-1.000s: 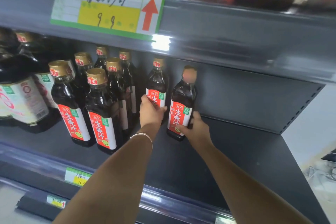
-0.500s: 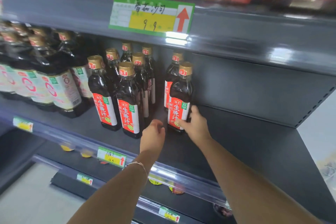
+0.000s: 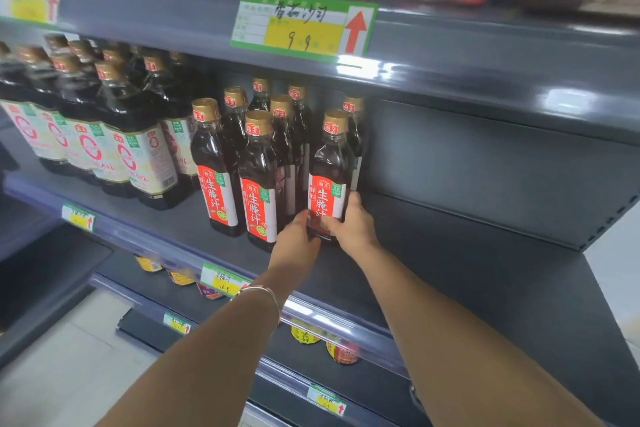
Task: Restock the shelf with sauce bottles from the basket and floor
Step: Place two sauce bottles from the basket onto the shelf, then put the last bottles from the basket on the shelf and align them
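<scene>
Dark glass sauce bottle (image 3: pixel 327 163) with gold cap and red label stands on the grey metal shelf (image 3: pixel 450 253) beside matching bottles (image 3: pixel 258 180), right hand (image 3: pixel 353 229) clasping its base, left hand (image 3: pixel 294 241) touching it with its grip unclear; this looks like placement, and next calls for squaring up and letting go.

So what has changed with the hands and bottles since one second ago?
The left hand let go of the rear bottle, drew back, then came to the front bottle and now holds its base too. The right hand kept its grip and slid that bottle left, in front of the rear one. The other bottles stayed.
</scene>
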Motion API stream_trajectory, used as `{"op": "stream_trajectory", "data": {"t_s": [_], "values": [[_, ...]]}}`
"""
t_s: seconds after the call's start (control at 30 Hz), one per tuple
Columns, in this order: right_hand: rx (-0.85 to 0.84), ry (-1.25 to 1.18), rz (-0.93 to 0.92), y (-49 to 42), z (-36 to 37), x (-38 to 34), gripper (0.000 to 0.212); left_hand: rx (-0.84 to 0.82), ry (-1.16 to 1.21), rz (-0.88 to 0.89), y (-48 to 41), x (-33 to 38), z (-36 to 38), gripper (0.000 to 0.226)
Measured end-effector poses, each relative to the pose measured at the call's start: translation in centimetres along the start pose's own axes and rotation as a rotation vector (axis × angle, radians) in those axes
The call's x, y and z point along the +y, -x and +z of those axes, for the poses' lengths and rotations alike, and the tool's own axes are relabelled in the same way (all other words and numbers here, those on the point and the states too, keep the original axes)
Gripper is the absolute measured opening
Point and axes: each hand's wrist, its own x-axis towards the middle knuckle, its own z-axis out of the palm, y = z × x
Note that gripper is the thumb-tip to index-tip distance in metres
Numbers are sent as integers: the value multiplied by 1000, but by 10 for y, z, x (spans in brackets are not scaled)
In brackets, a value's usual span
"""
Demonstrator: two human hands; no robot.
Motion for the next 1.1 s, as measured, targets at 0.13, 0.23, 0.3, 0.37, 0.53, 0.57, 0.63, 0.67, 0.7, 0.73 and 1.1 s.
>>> {"op": "stream_trajectory", "data": {"t_s": [0.13,0.23,0.3,0.37,0.53,0.57,0.63,0.67,0.7,0.73,1.1], "values": [[-35,6,-2,-4,-3,2,50,32,33,-28,1,5,4,53],[-68,20,9,-8,-5,2,52,35,20,-40,2,7,6,56],[-74,24,16,-8,-5,3,54,29,17,-49,2,7,7,56],[-80,3,33,-6,-5,3,63,23,4,-47,3,8,6,55],[-79,73,91,11,-18,4,76,-4,-49,-17,10,12,-9,46],[-53,128,93,16,-21,4,67,-13,-81,-5,14,12,-14,41],[-11,235,84,28,-28,0,44,-22,-178,7,22,11,-30,34],[-20,285,69,35,-29,-3,35,-23,-217,-11,28,8,-40,32],[-54,334,49,43,-28,-8,30,-26,-244,-36,35,4,-51,32],[-106,378,27,52,-25,-15,27,-32,-277,-57,43,-3,-63,30],[-500,613,-359,214,163,-160,17,50,-424,-288,208,-181,-256,24]]}}
